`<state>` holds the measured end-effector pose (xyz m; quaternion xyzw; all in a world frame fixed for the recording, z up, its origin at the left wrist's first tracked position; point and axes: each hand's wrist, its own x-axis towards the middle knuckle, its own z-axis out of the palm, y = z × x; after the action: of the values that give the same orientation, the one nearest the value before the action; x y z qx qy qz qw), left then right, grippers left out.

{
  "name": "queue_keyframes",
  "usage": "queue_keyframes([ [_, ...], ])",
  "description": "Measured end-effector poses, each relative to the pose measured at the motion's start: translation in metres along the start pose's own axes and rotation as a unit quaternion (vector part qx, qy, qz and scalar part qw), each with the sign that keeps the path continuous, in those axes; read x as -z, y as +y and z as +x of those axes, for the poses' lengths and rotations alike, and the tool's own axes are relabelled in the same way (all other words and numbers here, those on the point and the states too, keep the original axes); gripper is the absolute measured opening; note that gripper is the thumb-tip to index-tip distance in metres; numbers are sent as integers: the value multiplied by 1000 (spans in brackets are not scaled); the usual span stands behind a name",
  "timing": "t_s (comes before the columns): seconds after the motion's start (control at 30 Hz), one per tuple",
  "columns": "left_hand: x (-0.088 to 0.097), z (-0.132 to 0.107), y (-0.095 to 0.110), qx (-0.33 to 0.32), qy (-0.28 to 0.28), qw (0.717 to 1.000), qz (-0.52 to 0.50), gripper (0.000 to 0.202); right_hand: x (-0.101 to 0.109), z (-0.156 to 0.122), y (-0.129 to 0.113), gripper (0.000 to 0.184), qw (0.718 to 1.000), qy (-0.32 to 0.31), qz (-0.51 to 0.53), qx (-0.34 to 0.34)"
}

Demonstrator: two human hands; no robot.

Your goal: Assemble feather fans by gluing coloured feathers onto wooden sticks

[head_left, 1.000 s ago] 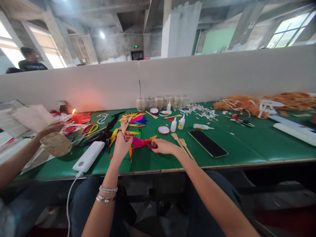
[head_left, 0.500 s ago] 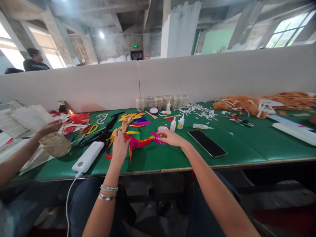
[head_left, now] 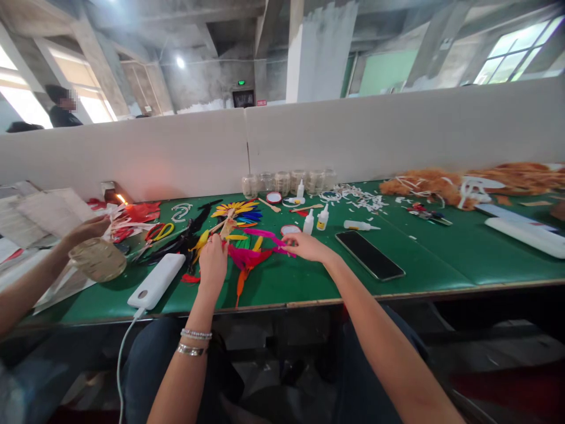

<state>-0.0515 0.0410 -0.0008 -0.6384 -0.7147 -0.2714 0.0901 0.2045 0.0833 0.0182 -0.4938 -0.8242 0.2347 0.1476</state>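
My left hand is closed around the lower end of a tan craft piece. A fan of yellow and blue feathers spreads beyond it, on the green table. My right hand pinches magenta feathers, one strand of which trails left toward the fan. Between the hands lie more magenta and red feathers, with an orange feather pointing at the table edge. Yellow feathers and black feathers are left of my left hand. How the pieces join under my fingers is hidden.
Glue bottles and a dark phone are to the right. A white power bank with a cable is near the front edge. At left, another person's hand is near a flame, scissors and a jar.
The magenta feathers by my right hand now stretch left in a long strand. The orange feather has shifted slightly toward the table edge. Both my hands stay almost in place.
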Motion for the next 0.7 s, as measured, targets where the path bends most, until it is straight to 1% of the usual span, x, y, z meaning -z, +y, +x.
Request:
queue_keyframes([
  [0.1, 4, 1, 3, 21, 4, 999, -31, 4, -1, 0, 2, 26, 1000, -11, -25, -4],
  [0.17, 5, 0, 3, 27, 14, 998, -53, 6, -3, 1, 2, 29, 999, -9, -40, 2],
  [0.23, 5, -1, 3, 26, 30, 997, -59, 13, -6, 3, 2, 31, 998, 19, -65, 14],
  [0.33, 3, -2, 1, 10, 48, 998, -38, 23, -9, 5, 5, 31, 989, 83, -113, 35],
  [0.4, 0, -2, -1, 1, 42, 999, -29, 26, -12, 7, 8, 31, 983, 101, -147, 36],
  [0.53, -5, -1, -4, 8, 21, 999, -44, 22, -21, 9, 13, 36, 976, 94, -197, 19],
  [0.6, -6, 1, -5, -1, 38, 998, -54, 23, -24, 10, 12, 30, 972, 94, -215, 28],
  [0.7, -5, 2, -6, -17, 96, 993, -74, 24, -23, 12, 8, 15, 964, 92, -245, 36],
])
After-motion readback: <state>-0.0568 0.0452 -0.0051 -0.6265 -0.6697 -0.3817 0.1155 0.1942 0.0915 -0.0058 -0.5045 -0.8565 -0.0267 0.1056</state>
